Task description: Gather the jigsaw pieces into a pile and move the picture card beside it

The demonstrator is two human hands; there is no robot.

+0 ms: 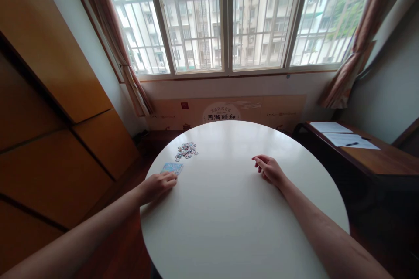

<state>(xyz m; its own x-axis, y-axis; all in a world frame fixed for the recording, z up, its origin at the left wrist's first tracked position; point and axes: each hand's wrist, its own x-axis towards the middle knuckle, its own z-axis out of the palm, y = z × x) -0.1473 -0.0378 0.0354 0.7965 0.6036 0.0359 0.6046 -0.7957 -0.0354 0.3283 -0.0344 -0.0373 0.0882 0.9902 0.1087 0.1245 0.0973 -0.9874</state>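
A round white table point(229, 213) fills the middle of the view. My left hand point(159, 184) rests near its left edge, fingers curled, with the fingertips touching a small blue picture card point(172, 168) that lies flat. Just beyond the card sits a loose pile of several small jigsaw pieces point(186, 150). My right hand point(269, 169) lies on the table right of centre, fingers loosely curled inward, with nothing visible in it.
A wooden cabinet point(49, 130) stands close on the left. A dark wooden side desk point(376, 161) with papers point(350, 139) and a pen point(352, 144) is on the right. A barred window point(229, 17) with curtains and a printed board point(225, 113) under it lie behind the table.
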